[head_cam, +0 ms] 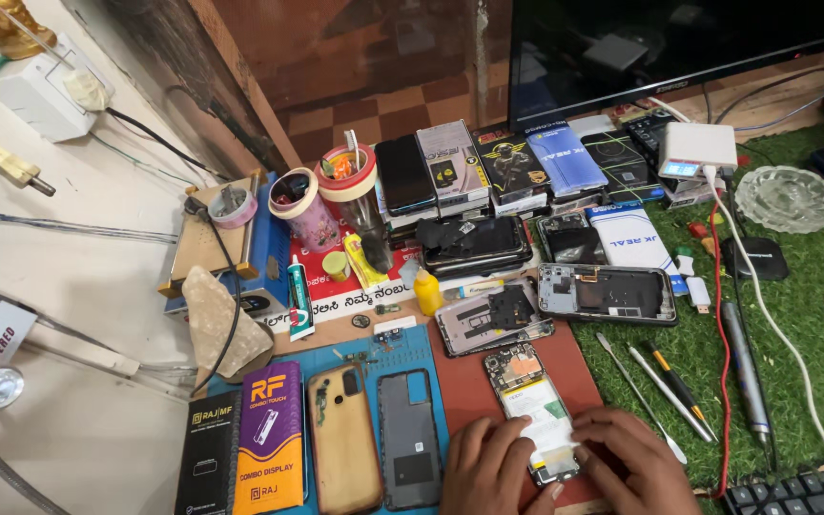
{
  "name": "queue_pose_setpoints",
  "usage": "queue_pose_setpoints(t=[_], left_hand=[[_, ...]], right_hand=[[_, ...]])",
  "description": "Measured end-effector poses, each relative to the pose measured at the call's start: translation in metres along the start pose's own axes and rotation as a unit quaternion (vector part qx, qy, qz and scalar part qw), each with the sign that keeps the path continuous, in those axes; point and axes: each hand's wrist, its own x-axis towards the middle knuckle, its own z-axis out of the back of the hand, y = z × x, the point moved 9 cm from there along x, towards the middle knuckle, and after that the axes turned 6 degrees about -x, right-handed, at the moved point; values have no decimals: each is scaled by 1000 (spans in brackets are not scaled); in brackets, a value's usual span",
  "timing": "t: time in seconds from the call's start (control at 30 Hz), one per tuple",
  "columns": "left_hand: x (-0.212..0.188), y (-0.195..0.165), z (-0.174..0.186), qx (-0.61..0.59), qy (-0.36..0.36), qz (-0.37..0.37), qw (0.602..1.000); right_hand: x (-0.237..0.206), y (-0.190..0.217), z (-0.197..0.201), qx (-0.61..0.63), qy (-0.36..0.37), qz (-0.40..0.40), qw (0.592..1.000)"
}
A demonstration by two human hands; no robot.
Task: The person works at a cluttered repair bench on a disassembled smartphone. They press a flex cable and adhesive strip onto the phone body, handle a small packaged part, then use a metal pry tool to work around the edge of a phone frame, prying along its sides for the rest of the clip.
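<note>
An opened phone [536, 410], its back removed so that the battery and circuit board are exposed, is pinned flat on a dark red mat [469, 381] at the near edge of the bench. It is steadied from both sides. The left hand [490, 467] is laid against its lower left edge, while the right hand [633, 463] is pressed over its lower right corner. The fingers [588, 434] of the right hand are held together on the phone's bottom end, apparently to keep it from sliding. Whether anything is pinched beneath them cannot be told.

Just left of the fingers, a grey phone frame [408, 439] and a tan back cover [343, 441] are laid side by side on a blue work mat [436, 358], kept within easy reach. Beyond those, an orange and purple display box [270, 437] and a black box [208, 458] are seen.

To the right of the fingers, thin metal tools [655, 386] and a screwdriver pen [746, 367] are set out in a row on green turf [813, 286], handles toward the person. A red cable [720, 353] is trailed past them.

Farther from the fingers, two more gutted phones [606, 294] are parked face down. A small yellow bottle [427, 293] and a glue tube [298, 298] are stood up near them. Farthest away, stacked part boxes [512, 167], tape rolls [347, 172] and a dark monitor [660, 43] are ranged along the back.
</note>
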Motion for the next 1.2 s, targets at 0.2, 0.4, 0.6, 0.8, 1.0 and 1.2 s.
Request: queue_pose_setpoints(t=[0.2, 0.4, 0.6, 0.8, 1.0, 1.2], left_hand=[[-6, 4, 1, -27, -21, -5, 999], [-7, 8, -2, -30, -29, -6, 999], [-8, 10, -6, -42, -12, 22, 999], [-7, 7, -5, -28, -24, 0, 999], [-7, 8, -6, -28, -13, 14, 999], [-7, 8, -4, -31, -12, 26, 999]], right_hand=[[2, 45, 4, -97, -42, 194, 975], [12, 61, -19, -128, 116, 229, 958], [16, 81, -24, -151, 177, 272, 934], [16, 79, -28, -153, 197, 249, 936], [8, 88, -20, -151, 96, 334, 925], [10, 73, -35, -156, 171, 258, 938]])
